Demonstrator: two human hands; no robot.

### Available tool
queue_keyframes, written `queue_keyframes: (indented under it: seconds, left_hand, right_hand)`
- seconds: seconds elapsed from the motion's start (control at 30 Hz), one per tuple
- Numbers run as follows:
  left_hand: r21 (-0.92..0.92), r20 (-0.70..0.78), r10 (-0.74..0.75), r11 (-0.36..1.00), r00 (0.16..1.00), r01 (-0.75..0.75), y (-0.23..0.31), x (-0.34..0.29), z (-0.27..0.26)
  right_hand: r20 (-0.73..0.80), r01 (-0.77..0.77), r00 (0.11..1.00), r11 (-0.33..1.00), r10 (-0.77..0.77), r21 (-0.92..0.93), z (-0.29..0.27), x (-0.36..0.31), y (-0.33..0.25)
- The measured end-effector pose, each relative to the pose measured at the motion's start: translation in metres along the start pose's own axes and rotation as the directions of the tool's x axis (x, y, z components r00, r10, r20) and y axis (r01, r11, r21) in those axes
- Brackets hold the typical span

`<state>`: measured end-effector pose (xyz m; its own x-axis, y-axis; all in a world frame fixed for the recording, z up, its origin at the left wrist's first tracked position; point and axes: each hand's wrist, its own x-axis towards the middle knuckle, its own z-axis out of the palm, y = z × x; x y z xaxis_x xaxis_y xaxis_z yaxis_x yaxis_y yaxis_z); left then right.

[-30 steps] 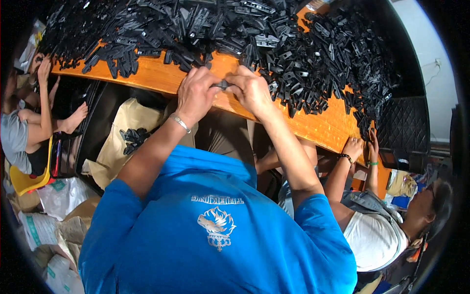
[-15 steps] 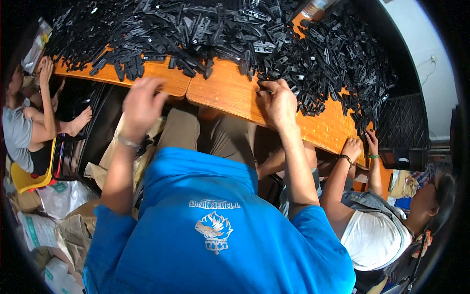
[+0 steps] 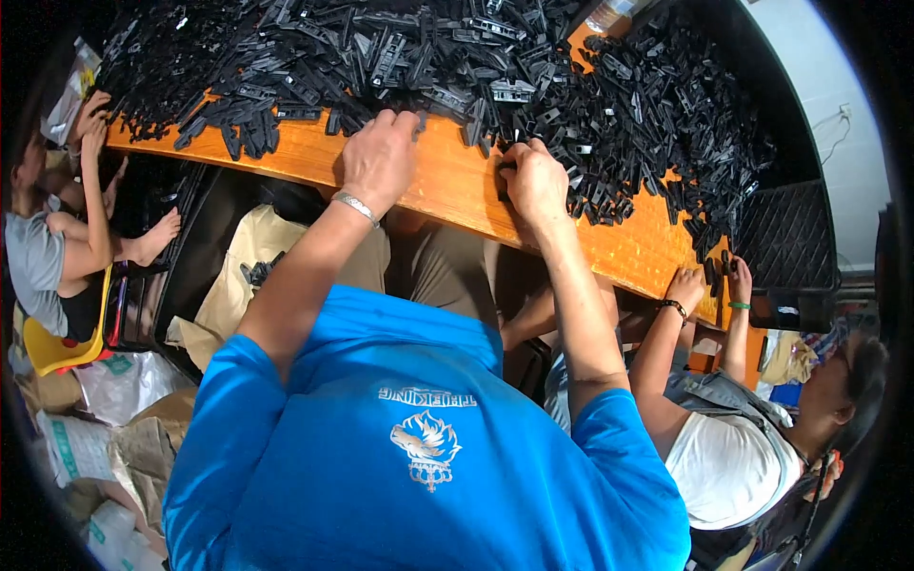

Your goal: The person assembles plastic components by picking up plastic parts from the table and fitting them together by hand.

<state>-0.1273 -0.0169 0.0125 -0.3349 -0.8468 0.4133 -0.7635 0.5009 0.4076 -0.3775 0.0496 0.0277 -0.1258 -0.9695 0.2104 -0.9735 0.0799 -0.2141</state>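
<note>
A broad heap of small black plastic pieces [image 3: 381, 57] covers the far part of the orange-brown wooden table [image 3: 457, 181]. At the heap's near edge is my left hand [image 3: 379, 160], its fingers curled together over a black plastic piece [image 3: 421, 122], mostly hidden by the fingertips. To its right, my right hand [image 3: 538, 184] is closed in a pinch around another dark piece [image 3: 505, 168], just above the tabletop. Only part of that piece shows beside the thumb.
On the right, a co-worker's hands [image 3: 700, 285] handle black pieces at the table edge. Another person [image 3: 48, 228] sits at left on a yellow stool [image 3: 67, 343]. An open brown paper bag [image 3: 238, 276] holding black pieces stands beside my left leg. A black crate [image 3: 785, 228] is at far right.
My left hand has moved right and forward from beside the table edge to the heap, and its fingers have closed. My right hand has shifted slightly, still pinching a piece.
</note>
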Motion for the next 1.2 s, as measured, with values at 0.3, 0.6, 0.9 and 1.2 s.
queue_keyframes:
  seconds: [0.3, 0.6, 0.9, 1.2]
  left_hand:
    - [-0.309, 0.210, -0.157, 0.926, 0.965, 0.218, 0.006, -0.019, -0.015]
    - [-0.263, 0.174, -0.062, 0.959, 0.983, 0.107, -0.018, -0.025, -0.010]
    - [-0.200, 0.033, 0.017, 0.980, 0.999, -0.010, -0.001, -0.046, -0.012]
    - [-0.227, 0.056, 0.049, 0.973, 0.997, -0.035, -0.003, -0.046, -0.012]
  right_hand:
    - [-0.042, 0.093, 0.996, 0.825, -0.084, 0.558, 0.007, -0.013, -0.027]
    - [-0.051, -0.017, 0.995, 0.645, 0.087, 0.764, 0.056, -0.031, -0.042]
    - [-0.197, 0.210, 0.967, 0.947, -0.163, 0.244, 0.020, -0.049, -0.032]
    - [-0.098, 0.098, 0.994, 0.832, -0.052, 0.546, 0.019, -0.033, -0.052]
